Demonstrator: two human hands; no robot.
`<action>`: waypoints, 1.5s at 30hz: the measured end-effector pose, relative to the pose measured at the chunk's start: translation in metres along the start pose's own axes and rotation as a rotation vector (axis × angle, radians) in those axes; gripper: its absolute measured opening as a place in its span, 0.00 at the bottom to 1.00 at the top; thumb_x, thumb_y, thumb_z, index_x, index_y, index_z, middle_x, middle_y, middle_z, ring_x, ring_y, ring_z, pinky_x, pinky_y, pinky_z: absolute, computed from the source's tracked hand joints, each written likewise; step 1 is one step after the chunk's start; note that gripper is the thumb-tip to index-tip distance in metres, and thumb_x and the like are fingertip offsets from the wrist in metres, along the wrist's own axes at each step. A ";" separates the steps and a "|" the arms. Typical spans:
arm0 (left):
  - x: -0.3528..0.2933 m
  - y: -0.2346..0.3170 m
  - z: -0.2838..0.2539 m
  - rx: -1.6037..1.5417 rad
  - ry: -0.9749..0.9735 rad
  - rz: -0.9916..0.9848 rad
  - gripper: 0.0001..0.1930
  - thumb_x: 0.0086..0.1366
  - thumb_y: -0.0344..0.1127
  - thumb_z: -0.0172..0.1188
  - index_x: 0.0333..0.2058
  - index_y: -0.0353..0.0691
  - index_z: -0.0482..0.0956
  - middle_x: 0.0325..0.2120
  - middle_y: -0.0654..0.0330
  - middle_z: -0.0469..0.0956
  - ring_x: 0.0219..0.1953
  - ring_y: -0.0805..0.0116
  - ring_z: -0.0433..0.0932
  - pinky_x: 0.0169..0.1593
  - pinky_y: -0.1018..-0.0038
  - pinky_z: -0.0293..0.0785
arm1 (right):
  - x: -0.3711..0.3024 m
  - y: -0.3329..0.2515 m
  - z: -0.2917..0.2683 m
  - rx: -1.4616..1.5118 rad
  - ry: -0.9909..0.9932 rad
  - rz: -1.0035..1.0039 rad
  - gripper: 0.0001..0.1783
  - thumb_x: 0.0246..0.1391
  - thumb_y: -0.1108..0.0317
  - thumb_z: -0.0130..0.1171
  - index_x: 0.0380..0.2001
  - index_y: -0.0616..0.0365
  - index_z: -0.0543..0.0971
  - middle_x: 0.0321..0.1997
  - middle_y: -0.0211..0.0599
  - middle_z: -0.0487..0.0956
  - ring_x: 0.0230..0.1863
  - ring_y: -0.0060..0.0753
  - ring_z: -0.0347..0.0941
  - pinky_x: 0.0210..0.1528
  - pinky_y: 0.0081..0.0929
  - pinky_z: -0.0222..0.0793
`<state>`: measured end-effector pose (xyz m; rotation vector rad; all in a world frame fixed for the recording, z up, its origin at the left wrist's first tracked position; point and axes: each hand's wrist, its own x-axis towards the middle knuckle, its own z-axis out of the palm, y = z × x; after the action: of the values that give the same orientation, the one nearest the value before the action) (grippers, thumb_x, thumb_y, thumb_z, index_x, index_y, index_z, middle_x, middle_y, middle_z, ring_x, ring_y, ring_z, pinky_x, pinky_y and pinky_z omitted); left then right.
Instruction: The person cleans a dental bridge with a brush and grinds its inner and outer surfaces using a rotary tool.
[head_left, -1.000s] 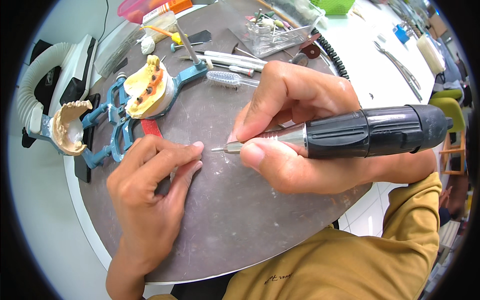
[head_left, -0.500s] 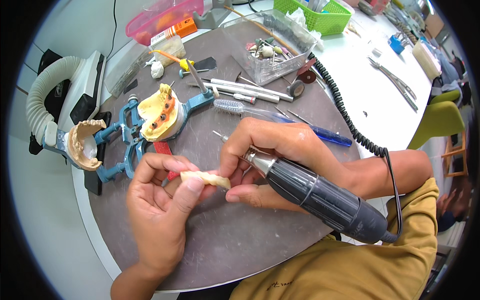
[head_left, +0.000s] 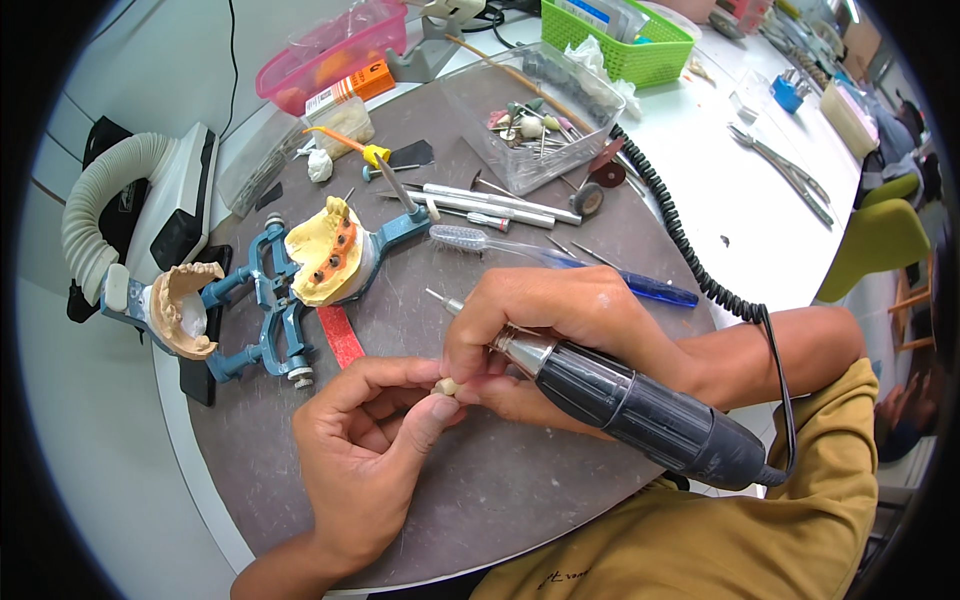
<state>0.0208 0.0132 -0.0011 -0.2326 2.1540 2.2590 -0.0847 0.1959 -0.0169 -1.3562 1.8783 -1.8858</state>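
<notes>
Close by, the left hand has its fingers curled and its fingertips pinched on a small cream-coloured dental piece above the counter. From the right, the right hand meets that piece with its fingertips, partly closed, while also gripping a black rotary handpiece. Farther off, a blue articulator with two casts stands left; a toothbrush lies right; beyond sits a clear box.
</notes>
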 end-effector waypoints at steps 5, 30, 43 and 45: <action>-0.002 0.004 0.006 0.059 0.024 0.093 0.14 0.63 0.18 0.62 0.48 0.28 0.78 0.42 0.52 0.80 0.43 0.65 0.83 0.49 0.73 0.80 | 0.002 -0.001 -0.002 -0.029 0.029 -0.049 0.15 0.46 0.78 0.69 0.39 0.60 0.80 0.32 0.35 0.79 0.32 0.27 0.76 0.34 0.24 0.72; -0.011 -0.003 0.003 -0.249 -0.029 0.001 0.10 0.64 0.20 0.62 0.44 0.27 0.80 0.41 0.49 0.81 0.45 0.62 0.83 0.50 0.65 0.85 | -0.002 -0.010 -0.005 -0.260 -0.019 -0.344 0.13 0.44 0.76 0.72 0.28 0.61 0.76 0.27 0.39 0.81 0.39 0.46 0.85 0.37 0.32 0.85; -0.010 -0.006 0.000 -0.276 -0.044 0.008 0.11 0.66 0.22 0.61 0.46 0.26 0.78 0.43 0.45 0.82 0.44 0.62 0.84 0.48 0.68 0.85 | -0.001 -0.006 -0.003 -0.280 -0.009 -0.384 0.13 0.43 0.77 0.73 0.27 0.61 0.76 0.27 0.38 0.80 0.39 0.46 0.85 0.35 0.30 0.84; -0.010 -0.005 0.001 -0.272 -0.051 0.005 0.11 0.66 0.22 0.61 0.46 0.26 0.78 0.43 0.44 0.82 0.44 0.62 0.84 0.47 0.68 0.85 | -0.001 -0.006 -0.003 -0.280 -0.011 -0.390 0.13 0.43 0.77 0.72 0.27 0.61 0.76 0.27 0.38 0.80 0.39 0.46 0.85 0.34 0.30 0.84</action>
<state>0.0311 0.0151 -0.0047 -0.1691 1.8209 2.5267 -0.0834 0.2005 -0.0116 -1.9387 2.0517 -1.8117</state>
